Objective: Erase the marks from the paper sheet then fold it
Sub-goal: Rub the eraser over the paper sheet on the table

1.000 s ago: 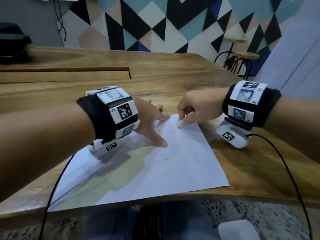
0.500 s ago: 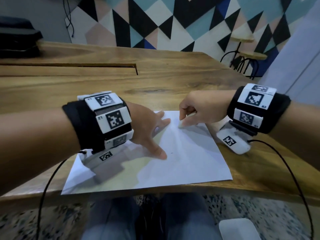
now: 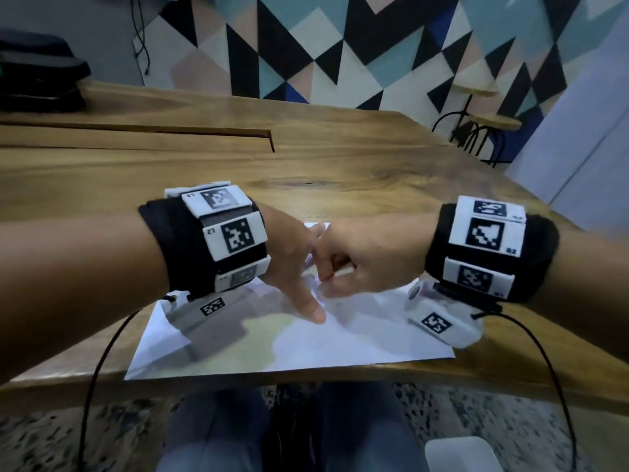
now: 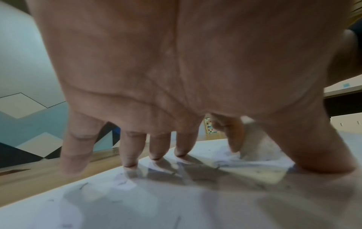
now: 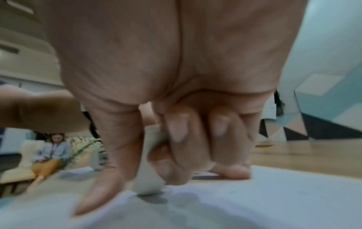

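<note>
Both hands [image 3: 326,264] on paper sheet [image 3: 357,338]

Worktop [image 3: 340,158] was varnished wood w/ slight sheen; paper sheet [image 3: 340,345] matt, smooth; eraser [image 5: 149,182] matt, rubbery; wrist bands [image 3: 177,247] black cloth.

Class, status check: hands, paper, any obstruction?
Left hand flat on paper sheet. Right hand grips eraser, its tip on the sheet. Nothing obstructing.

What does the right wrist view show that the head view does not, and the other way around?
Only the right wrist view shows the white eraser pinched in the right hand, its end on the sheet. Only the head view shows the whole paper sheet near the table edge, with the left hand pressing on it. Both show the right hand on the paper.
</note>
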Tool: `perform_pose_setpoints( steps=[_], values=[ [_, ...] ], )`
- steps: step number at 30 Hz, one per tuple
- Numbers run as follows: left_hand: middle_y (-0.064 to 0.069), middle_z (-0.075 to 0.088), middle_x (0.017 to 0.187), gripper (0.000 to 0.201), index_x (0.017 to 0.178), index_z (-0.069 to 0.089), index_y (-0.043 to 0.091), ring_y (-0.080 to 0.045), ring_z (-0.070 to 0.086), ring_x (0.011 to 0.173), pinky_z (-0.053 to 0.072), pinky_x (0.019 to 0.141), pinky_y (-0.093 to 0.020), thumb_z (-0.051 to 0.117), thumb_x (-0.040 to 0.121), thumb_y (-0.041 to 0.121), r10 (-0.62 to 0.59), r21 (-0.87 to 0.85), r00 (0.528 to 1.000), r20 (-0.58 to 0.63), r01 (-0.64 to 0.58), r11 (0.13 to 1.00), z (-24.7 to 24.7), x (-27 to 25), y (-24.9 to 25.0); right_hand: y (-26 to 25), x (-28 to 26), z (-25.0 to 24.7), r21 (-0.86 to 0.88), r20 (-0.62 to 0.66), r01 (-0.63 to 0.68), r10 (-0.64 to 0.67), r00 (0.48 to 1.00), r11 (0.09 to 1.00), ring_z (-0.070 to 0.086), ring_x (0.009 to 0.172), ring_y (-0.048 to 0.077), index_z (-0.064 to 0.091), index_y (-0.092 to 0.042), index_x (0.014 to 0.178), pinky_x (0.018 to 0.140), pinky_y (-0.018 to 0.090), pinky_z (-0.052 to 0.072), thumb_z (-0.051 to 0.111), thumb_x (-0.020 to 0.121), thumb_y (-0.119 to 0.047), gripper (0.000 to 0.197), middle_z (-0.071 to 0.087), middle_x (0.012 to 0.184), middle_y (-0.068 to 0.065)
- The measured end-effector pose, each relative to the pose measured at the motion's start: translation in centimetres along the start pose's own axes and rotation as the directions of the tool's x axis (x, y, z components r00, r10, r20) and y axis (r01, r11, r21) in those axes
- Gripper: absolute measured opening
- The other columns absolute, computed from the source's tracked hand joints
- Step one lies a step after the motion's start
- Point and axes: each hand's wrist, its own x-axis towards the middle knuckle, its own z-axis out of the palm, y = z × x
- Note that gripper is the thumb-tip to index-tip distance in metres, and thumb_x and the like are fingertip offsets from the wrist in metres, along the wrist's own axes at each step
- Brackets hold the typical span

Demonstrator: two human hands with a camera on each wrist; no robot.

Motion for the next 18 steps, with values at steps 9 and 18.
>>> perform_pose_setpoints(
  steps=[9, 18],
  values=[
    [0.012, 0.052, 0.13, 0.089, 0.14, 0.042, 0.039, -0.02, 0.055, 0.11, 0.042, 0.093, -0.035, 0.064, 0.065, 0.081, -0.005, 0.008, 1.0, 0.006, 0.005, 1.0, 0.0, 0.1, 0.0, -0.1, 0.1, 0.0, -0.004, 0.006, 0.013, -0.013, 1.0, 1.0, 0.059, 0.071, 0.013, 0.068, -0.024, 0.085, 0.062, 0.027, 0.049, 0.067, 0.088, -0.037, 0.014, 0.067, 0.087, -0.007],
    [0.013, 0.016, 0.163, 0.102, 0.152, 0.028, 0.04, -0.024, 0.045, 0.134, 0.039, 0.108, -0.045, 0.06, 0.065, 0.083, -0.012, 0.043, 0.999, 0.03, 0.011, 0.999, -0.3, -0.2, 0.1, 0.4, -0.4, -0.3, -0.041, 0.009, -0.016, 0.017, 1.0, 0.999, 0.053, 0.062, 0.006, 0.07, -0.021, 0.088, 0.055, 0.018, 0.039, 0.066, 0.089, -0.035, 0.015, 0.062, 0.074, -0.011]
  ],
)
